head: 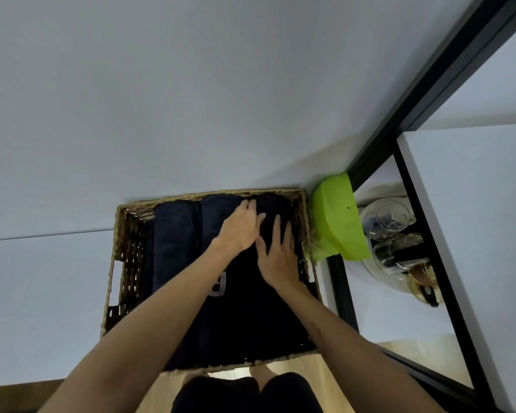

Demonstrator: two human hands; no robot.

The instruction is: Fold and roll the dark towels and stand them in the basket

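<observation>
— Towels? Where do I find them?

— Dark towels (173, 234) sit rolled side by side inside the wicker basket (113, 263), which stands against the white wall (191, 84).

— And my hands?

— My left hand (240, 231) lies flat, fingers spread, on a middle roll. My right hand (279, 257) is open too, pressing the rightmost roll (276, 210) near the basket's right wall. A green object (337, 216) sits just beside the basket.
</observation>
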